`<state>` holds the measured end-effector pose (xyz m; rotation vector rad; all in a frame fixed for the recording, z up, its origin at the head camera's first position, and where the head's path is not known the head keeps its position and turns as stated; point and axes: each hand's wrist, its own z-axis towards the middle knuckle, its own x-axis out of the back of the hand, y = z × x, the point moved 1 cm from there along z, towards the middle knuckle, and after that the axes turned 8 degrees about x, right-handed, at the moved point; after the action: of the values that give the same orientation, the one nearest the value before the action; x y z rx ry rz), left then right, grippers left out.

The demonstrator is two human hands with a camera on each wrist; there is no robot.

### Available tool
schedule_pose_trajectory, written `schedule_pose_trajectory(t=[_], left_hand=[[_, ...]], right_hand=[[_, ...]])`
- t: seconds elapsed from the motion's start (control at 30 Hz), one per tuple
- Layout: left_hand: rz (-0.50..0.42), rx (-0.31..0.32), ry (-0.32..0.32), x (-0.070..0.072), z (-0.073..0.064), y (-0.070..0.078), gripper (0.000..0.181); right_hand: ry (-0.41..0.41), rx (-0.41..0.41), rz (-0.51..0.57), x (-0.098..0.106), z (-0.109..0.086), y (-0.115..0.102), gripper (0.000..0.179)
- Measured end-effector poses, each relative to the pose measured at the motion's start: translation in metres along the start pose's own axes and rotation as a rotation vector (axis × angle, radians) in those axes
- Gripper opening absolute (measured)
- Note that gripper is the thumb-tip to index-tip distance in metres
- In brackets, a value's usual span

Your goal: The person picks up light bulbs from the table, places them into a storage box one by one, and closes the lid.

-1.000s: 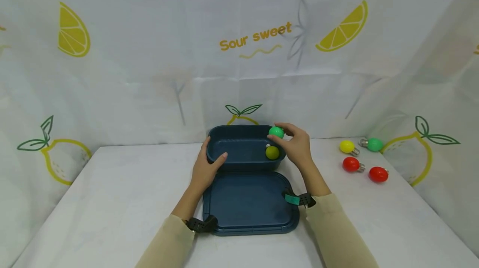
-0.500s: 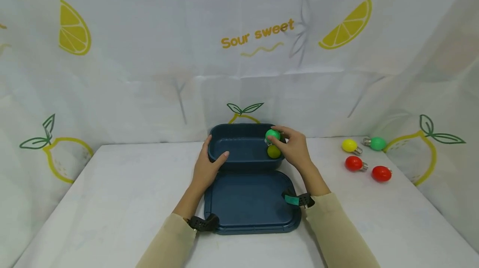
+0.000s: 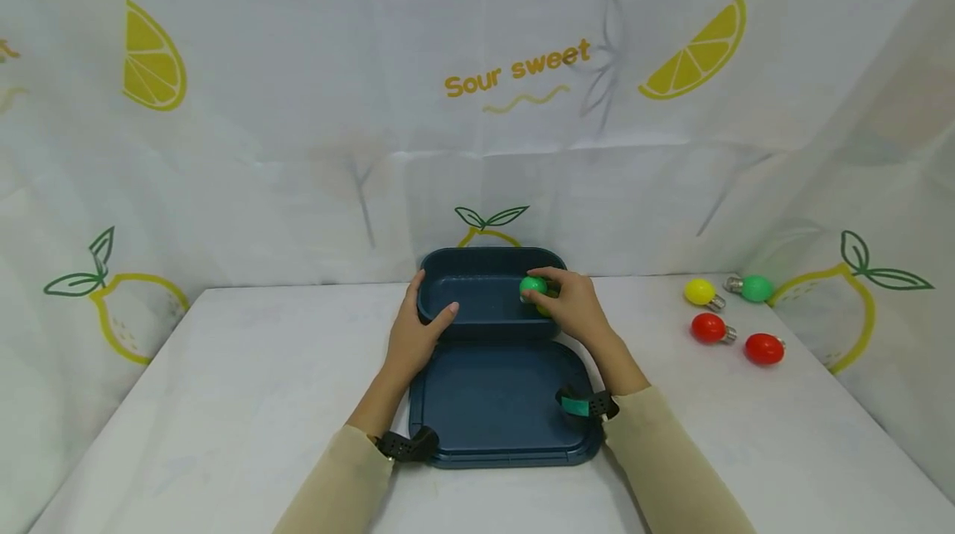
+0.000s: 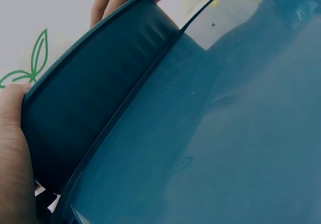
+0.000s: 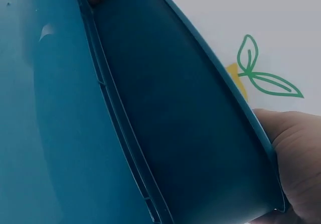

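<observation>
The right hand's (image 3: 578, 308) fingers, nearly closed, pinch a green bulb (image 3: 532, 286) inside the right end of the blue box (image 3: 470, 289), in front of a partly hidden yellow bulb (image 3: 547, 309). The left hand's (image 3: 409, 342) fingers, spread wide from the thumb, hold the box's left end. The lid (image 3: 503, 401) lies nearer on the bench (image 3: 261, 393).

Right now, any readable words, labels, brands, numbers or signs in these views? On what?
"Sour sweet": orange print on the white backdrop.
Cut-off orange print, backdrop's left edge: possibly a final "t", rest out of frame.
Box and lid: none visible.
Bulbs: too small to tell.
</observation>
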<state>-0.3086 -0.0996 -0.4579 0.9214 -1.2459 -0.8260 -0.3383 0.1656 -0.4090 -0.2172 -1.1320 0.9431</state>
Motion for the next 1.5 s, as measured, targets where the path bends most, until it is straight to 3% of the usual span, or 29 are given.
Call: schedule_pose_trajectory(t=[0.37,0.67,1.1,1.5], left_hand=[[0.013,0.0,0.002,-0.0008,0.0,-0.0006,0.09],[0.014,-0.003,0.0,-0.0002,0.001,-0.0001,0.09],[0.007,0.003,-0.003,-0.0003,-0.0004,0.0,0.09],[0.016,0.013,-0.008,0.0015,-0.0005,0.0016,0.089]], right_hand=[[-0.032,-0.025,-0.02,-0.0015,-0.0003,-0.0001,0.041],[-0.105,-0.078,-0.031,0.0004,-0.0019,-0.0039,0.037],[-0.095,-0.084,-0.017,-0.001,-0.0032,-0.0019,0.036],[-0.062,-0.007,-0.034,0.0073,-0.0014,-0.0057,0.035]])
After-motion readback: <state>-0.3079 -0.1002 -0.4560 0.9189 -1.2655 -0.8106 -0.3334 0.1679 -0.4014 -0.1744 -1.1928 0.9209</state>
